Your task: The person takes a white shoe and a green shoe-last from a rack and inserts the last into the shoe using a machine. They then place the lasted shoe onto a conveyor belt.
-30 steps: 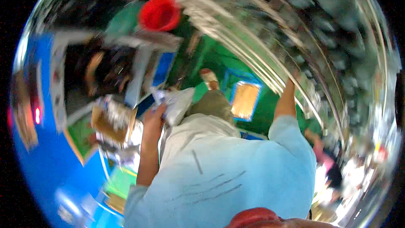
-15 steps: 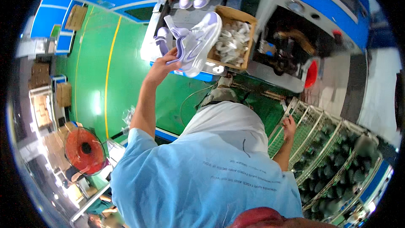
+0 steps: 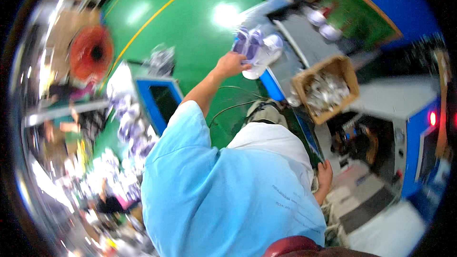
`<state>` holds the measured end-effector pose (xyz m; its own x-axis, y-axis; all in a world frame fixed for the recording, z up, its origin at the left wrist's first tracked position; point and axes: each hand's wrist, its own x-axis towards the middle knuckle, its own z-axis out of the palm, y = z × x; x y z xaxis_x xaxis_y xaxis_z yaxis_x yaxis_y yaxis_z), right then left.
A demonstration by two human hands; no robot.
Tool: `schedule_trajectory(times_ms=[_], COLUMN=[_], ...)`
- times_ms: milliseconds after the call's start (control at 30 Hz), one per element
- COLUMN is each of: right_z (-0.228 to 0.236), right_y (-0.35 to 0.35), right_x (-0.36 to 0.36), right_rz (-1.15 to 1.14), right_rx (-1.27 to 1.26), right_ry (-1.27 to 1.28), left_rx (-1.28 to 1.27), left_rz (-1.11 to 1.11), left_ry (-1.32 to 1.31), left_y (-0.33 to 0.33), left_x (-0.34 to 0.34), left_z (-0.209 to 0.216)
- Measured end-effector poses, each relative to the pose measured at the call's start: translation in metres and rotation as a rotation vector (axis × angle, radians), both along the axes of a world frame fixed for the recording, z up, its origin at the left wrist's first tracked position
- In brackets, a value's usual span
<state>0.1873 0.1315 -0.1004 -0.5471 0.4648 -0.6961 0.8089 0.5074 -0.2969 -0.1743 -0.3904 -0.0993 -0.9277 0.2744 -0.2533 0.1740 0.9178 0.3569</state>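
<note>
A white and lavender sneaker [image 3: 266, 57] is gripped by my left hand [image 3: 232, 64], arm stretched forward over the near corner of a grey worktop [image 3: 297, 33]. Another lavender shoe [image 3: 241, 39] shows close beside it; blur hides whether my hand touches that one too. My right hand [image 3: 325, 175] hangs low at my right side, fingers loosely apart and holding nothing I can see. To the right of the sneaker stands a cardboard box [image 3: 301, 84] filled with crumpled white pieces [image 3: 326, 93].
Two more pale shoes [image 3: 329, 32] stand farther back by a green panel [image 3: 359, 14]. A blue and grey machine [image 3: 414, 147] with a dark opening is at the right. Leftward are a red fan [image 3: 90, 52], a blue-framed unit [image 3: 164, 102] and many blurred shoes [image 3: 133, 126].
My view and body have turned leftward, so the worktop and box sit farther right. My left hand still holds the sneaker, now lower against the worktop's corner. The wire rack has left the view.
</note>
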Motion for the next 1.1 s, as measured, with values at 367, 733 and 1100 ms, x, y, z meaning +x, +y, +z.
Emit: schedule_trajectory(times_ms=[367,733,1100], right_z=[0.020,0.059,0.209], right_y=[-0.008,-0.047,0.061], right_x=[-0.106,-0.140,-0.266], right_rz=[0.603,0.758,0.306], right_rx=[-0.015,-0.169,1.493], right_ry=[0.101,0.323,1.146], left_rx=[-0.250,-0.621,0.320], left_rz=[0.829,1.931,-0.037], left_ry=[-0.074,0.816,-0.033], left_y=[-0.249,-0.365,0.156], left_x=[0.382,0.421,-0.087], left_z=[0.166,0.123,-0.121])
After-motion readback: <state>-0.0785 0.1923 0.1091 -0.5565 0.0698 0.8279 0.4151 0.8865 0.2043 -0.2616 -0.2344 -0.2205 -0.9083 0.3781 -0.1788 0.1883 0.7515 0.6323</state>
